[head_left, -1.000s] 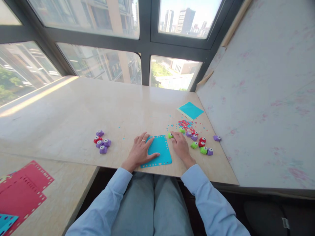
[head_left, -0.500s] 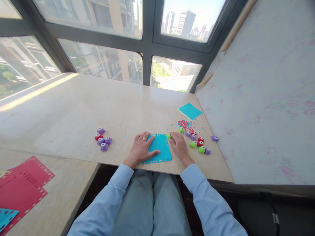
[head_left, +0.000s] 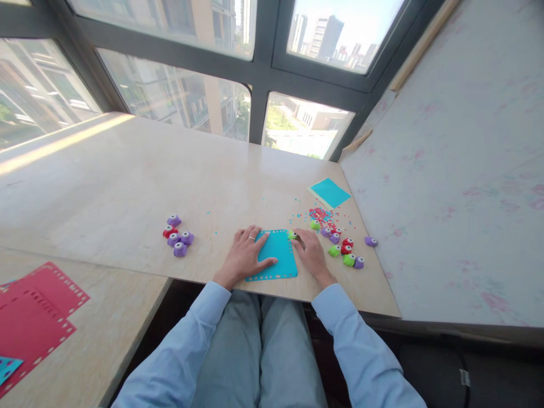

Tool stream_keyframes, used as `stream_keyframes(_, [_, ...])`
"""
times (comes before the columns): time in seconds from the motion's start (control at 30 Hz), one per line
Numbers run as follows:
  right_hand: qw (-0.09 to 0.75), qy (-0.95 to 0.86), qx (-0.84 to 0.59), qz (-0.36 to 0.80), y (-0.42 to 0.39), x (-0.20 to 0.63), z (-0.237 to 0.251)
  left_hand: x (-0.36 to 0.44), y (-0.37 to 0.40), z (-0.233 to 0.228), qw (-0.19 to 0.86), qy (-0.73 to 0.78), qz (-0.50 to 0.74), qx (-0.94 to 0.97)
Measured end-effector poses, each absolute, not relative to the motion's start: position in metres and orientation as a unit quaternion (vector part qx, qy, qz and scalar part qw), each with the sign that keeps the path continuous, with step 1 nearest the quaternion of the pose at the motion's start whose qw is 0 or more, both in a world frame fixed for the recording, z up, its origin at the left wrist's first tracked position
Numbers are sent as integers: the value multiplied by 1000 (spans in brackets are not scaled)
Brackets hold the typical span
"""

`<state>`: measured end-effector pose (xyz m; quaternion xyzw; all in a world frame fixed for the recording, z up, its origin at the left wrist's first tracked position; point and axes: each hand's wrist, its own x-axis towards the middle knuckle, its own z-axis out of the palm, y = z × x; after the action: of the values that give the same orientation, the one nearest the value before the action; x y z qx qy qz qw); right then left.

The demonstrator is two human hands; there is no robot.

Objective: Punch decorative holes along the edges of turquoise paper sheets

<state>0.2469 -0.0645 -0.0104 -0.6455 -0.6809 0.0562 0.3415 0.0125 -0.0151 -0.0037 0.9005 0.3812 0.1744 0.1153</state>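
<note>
Sunlit beige counter (head_left: 127,170) under a wall of windows. Left hand (head_left: 244,252) pressed flat on teal sheet (head_left: 276,258), fingers spread, gripping nothing. Right hand (head_left: 310,252) at sheet's far right corner, fingers curled around small green punch (head_left: 292,234) sitting on the edge (dotted holes along every border). Cluster of purple and red punches (head_left: 176,237) well left; more punches (head_left: 346,252) and confetti (head_left: 319,214) just right. Red sheets (head_left: 34,317) on lower counter.

A single head-worn view, forward and down from close above the table (head_left: 127,170), windows beyond.
</note>
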Motion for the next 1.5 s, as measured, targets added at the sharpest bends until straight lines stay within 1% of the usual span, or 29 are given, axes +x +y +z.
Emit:
stream_keyframes(0.4, [335,-679,-651,51,-66,245,-7,13,-16,-2,125,384,191,895])
stream_keyframes(0.6, [327,-671,-664,45,-80,239,-2,15,-16,-3,123,394,186,891])
stream_keyframes(1.17, [378,-660,-642,99,-116,233,-5,15,-16,-7,115,415,176,885])
stream_keyframes(1.5, [403,-652,-635,97,-119,233,-6,13,-16,-6,101,415,165,889])
